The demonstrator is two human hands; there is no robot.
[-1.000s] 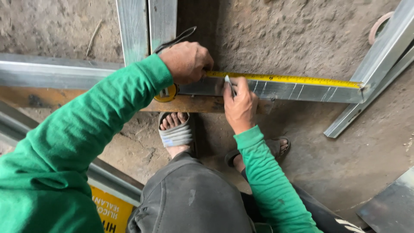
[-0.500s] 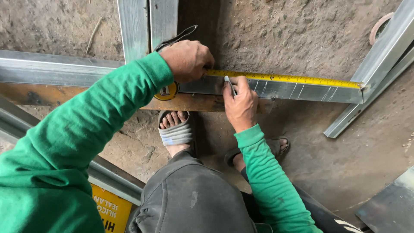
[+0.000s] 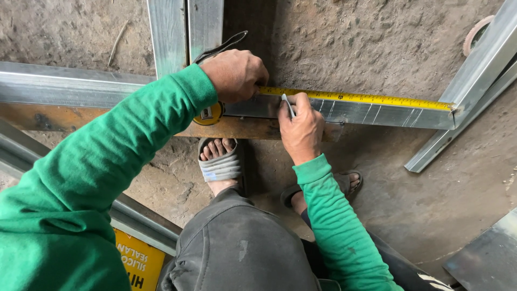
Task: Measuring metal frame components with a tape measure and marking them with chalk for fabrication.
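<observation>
A long grey metal channel (image 3: 371,113) lies across the dirt floor on a rusty flat bar (image 3: 253,128). A yellow measuring tape blade (image 3: 366,98) is stretched along its top edge to the right end. My left hand (image 3: 234,74) is closed over the yellow tape case (image 3: 209,114) and presses the tape against the channel. My right hand (image 3: 301,129) grips a thin white marker (image 3: 287,105) with its tip on the channel, just beside the left hand. Both arms are in green sleeves.
Two upright metal channels (image 3: 186,29) run away at the top, with a black strap (image 3: 221,46) next to them. More channels (image 3: 474,81) lean at the right. A metal sheet (image 3: 484,258) lies at bottom right, a yellow package (image 3: 137,264) at bottom left. My sandalled feet (image 3: 219,161) stand under the bar.
Almost nothing differs. Both hands stay on the channel; the marker tip in my right hand has shifted only slightly.
</observation>
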